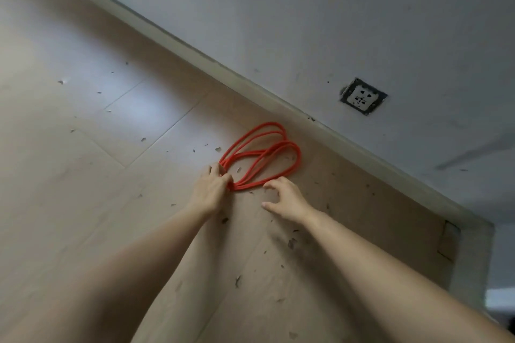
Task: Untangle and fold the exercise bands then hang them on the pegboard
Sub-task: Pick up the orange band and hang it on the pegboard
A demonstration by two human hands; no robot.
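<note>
Red exercise bands (249, 185) lie looped on the floor (111, 147), near the baseboard (250, 86). My left hand (211, 189) grips their gathered end. Right hand (287, 199) spread, loosely bent, holding nothing, fingertips just beside the strands.

No readable text or labels; wall socket (363, 96) face too blurred, possibly unmarked.

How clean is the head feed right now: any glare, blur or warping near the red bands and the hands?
Head view: soft, dim light; a pale sheen on the floor left of the red bands, not on them; bands, left hand and right hand slightly soft yet readable; wide-angle stretch swells the forearms at the bottom; frame tilted, baseboard running diagonally.
</note>
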